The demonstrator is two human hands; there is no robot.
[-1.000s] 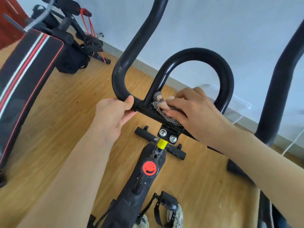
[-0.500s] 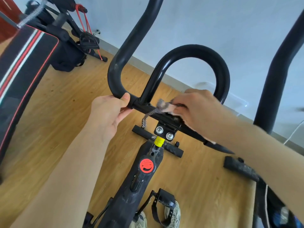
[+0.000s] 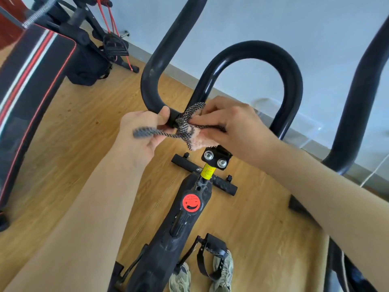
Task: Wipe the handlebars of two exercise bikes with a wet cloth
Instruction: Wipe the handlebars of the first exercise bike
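A black exercise-bike handlebar point(image 3: 290, 81) rises in front of me, with a centre loop and a left horn point(image 3: 151, 81) curving up. My right hand point(image 3: 233, 123) presses a checked black-and-white cloth point(image 3: 189, 131) with a pink inner side onto the cross bar beside the loop's left leg. My left hand point(image 3: 139, 131) grips the bar at the horn's base, thumb on top. A loose corner of the cloth hangs over its fingers. The bike's black frame point(image 3: 181, 224) with a red round sticker runs down toward me.
A padded black bench with red and white stripes point(image 3: 31, 76) stands at the left, with other black gym gear behind it. A second black upright bar point(image 3: 355, 102) stands at the right. Wooden floor and a pale wall lie beyond. Shoes show at the bottom by a pedal.
My right hand slid the cloth leftward along the cross bar, up against my left hand. The cloth bunched and a corner flipped out over my left fingers. My left hand kept its grip.
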